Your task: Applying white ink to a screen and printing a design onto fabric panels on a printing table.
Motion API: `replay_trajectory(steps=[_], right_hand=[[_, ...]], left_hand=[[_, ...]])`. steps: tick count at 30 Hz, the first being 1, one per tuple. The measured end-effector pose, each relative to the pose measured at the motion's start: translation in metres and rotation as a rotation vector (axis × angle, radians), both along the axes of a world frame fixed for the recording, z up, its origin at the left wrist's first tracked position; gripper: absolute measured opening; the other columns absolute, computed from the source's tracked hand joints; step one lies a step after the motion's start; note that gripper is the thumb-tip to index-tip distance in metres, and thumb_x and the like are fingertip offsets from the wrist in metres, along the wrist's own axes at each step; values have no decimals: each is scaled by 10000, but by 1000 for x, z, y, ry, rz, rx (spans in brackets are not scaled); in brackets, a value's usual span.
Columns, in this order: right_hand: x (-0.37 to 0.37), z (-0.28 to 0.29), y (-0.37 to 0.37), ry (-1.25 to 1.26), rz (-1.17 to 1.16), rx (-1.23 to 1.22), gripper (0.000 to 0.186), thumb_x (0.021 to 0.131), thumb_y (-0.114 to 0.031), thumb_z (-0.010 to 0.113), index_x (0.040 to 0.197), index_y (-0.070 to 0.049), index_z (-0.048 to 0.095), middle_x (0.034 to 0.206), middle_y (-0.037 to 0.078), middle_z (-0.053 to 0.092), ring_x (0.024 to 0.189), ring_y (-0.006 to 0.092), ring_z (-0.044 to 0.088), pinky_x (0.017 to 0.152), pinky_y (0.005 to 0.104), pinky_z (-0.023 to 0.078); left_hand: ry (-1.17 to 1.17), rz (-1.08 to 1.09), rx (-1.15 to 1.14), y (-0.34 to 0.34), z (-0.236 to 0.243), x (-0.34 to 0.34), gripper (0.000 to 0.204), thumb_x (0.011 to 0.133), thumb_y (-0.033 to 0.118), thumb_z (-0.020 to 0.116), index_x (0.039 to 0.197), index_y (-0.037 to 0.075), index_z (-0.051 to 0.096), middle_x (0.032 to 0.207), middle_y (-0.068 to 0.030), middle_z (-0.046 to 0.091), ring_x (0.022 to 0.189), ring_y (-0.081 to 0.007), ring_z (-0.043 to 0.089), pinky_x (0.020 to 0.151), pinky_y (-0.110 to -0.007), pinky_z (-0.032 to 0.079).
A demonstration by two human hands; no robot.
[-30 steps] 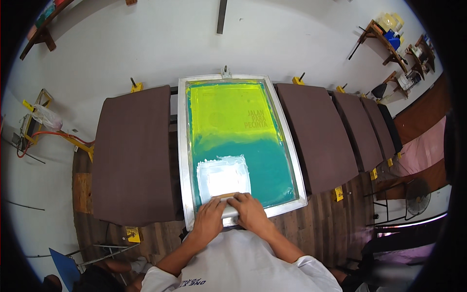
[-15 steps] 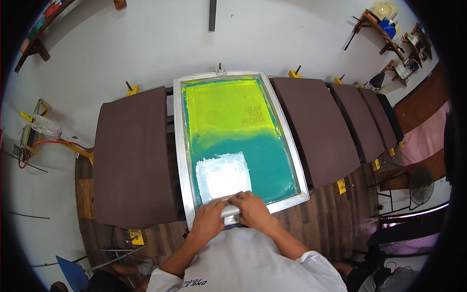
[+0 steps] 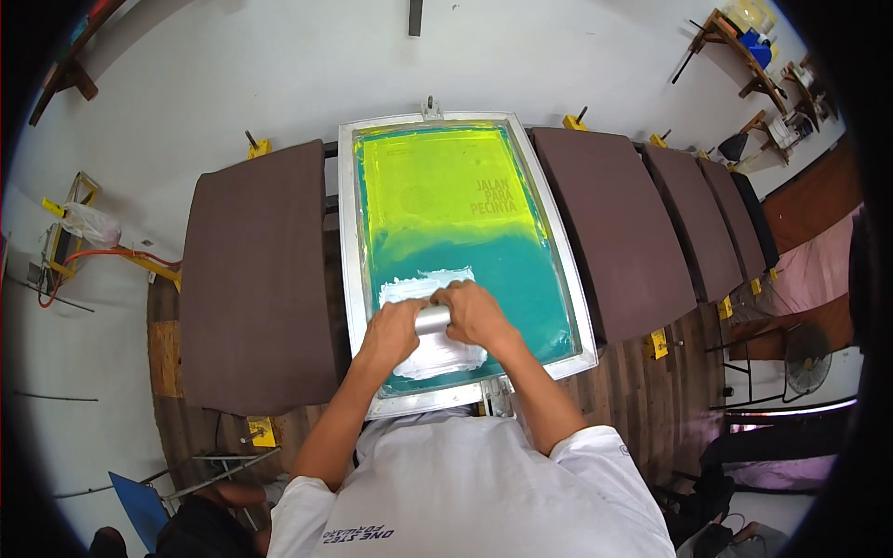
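A pale wall (image 3: 577,65) spans the top of the frame. Below it, a row of flat brown boards (image 3: 614,232) stretches from the left of the frame to the far right, on both sides of the centre. In the middle lies a large screen with a silver rim (image 3: 354,232) — its surface yellow-green above, teal below. The person's white shirt (image 3: 493,484) fills the bottom centre. A ragged-edged patch of white paste (image 3: 437,361) covers part of the screen's lower left. Above that patch — just below the middle of the frame — the left hand (image 3: 391,327) and right hand (image 3: 473,312), close together, curl their fingers around a silver bar (image 3: 433,319), gripping it. Smallest are the yellow brackets (image 3: 659,344) along the boards' edges.
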State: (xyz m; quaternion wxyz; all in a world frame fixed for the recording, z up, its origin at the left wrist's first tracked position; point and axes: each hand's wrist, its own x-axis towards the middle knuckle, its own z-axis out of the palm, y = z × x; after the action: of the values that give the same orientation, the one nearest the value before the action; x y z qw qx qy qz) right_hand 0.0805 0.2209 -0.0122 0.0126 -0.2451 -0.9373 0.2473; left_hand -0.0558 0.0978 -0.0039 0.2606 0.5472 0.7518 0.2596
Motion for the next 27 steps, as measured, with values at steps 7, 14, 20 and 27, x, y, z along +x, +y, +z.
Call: replay_trajectory(steps=[7,14,20,27], right_hand=[[45,14,-59,10,-61,-59,488,591,-3,732,1074,-53,678,1008,156,663,954,366,612,844,435,529],[37,38,-46,-92,57,-59,267,680,-34,701,943,-79,713,887,157,676,851,371,669,736,468,557],[20,7,-20,5,-1,0,440,650,27,674,1078,-76,664,1072,142,652,977,369,613,828,445,538],[76,24,-87,-20,6,-41,569,613,46,677,1170,-59,616,1192,158,603,1041,384,569,897,446,508]], left_hand=[[-53,-27,68,-55,-7,40,422,740,-109,599,1148,-9,644,1152,-222,650,1040,-385,639,897,-451,520],[-120,-93,-64,-47,12,29,374,764,-20,607,1119,63,692,930,-233,700,882,-420,676,823,-491,537],[25,21,201,-24,-20,22,380,732,-124,575,1091,-27,655,1105,-236,648,1009,-420,632,847,-461,532],[37,-88,33,-94,-8,73,543,751,-92,586,1289,-18,581,1339,-256,556,1284,-404,512,1042,-482,430]])
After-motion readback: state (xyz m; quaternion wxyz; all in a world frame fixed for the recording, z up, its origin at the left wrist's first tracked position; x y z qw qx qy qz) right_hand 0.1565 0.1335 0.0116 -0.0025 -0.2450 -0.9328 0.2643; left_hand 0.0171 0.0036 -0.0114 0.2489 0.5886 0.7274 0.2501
